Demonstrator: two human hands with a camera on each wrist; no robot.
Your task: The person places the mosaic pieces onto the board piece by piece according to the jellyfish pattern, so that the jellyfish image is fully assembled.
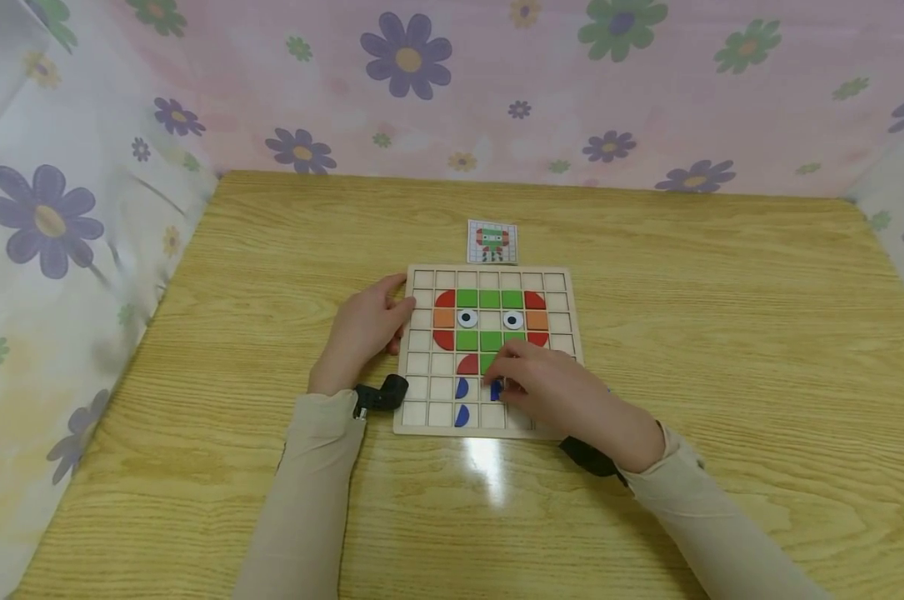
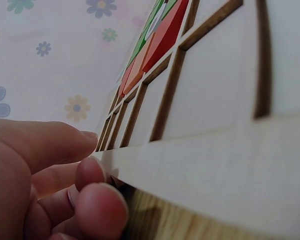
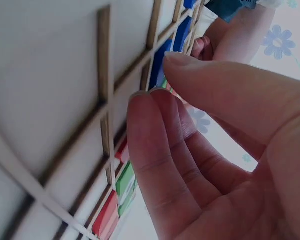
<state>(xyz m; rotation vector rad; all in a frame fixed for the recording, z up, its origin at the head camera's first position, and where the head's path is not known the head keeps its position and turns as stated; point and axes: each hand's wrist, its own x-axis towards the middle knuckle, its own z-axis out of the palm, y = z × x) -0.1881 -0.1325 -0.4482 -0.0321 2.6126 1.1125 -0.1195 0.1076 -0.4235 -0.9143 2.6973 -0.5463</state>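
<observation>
A square wooden grid board (image 1: 417, 412) lies on the table, holding red, orange, green and blue pieces and two round eye pieces (image 1: 467, 317). My left hand (image 1: 365, 329) grips the board's left edge; in the left wrist view its fingertips (image 2: 92, 172) meet the rim. Over the lower middle of the grid, my right hand (image 1: 552, 379) pinches a blue piece (image 1: 496, 391) between thumb and fingers, at a cell. The thumb (image 3: 190, 65) partly covers that piece in the right wrist view. Two blue half-circles (image 1: 462, 415) sit in cells to its left.
Behind the board lies a small picture card (image 1: 492, 242) showing a similar coloured figure on a grid. The wood-grain table (image 1: 272, 250) extends on all sides. A flowered cloth (image 1: 481, 100) hangs behind it and at both sides.
</observation>
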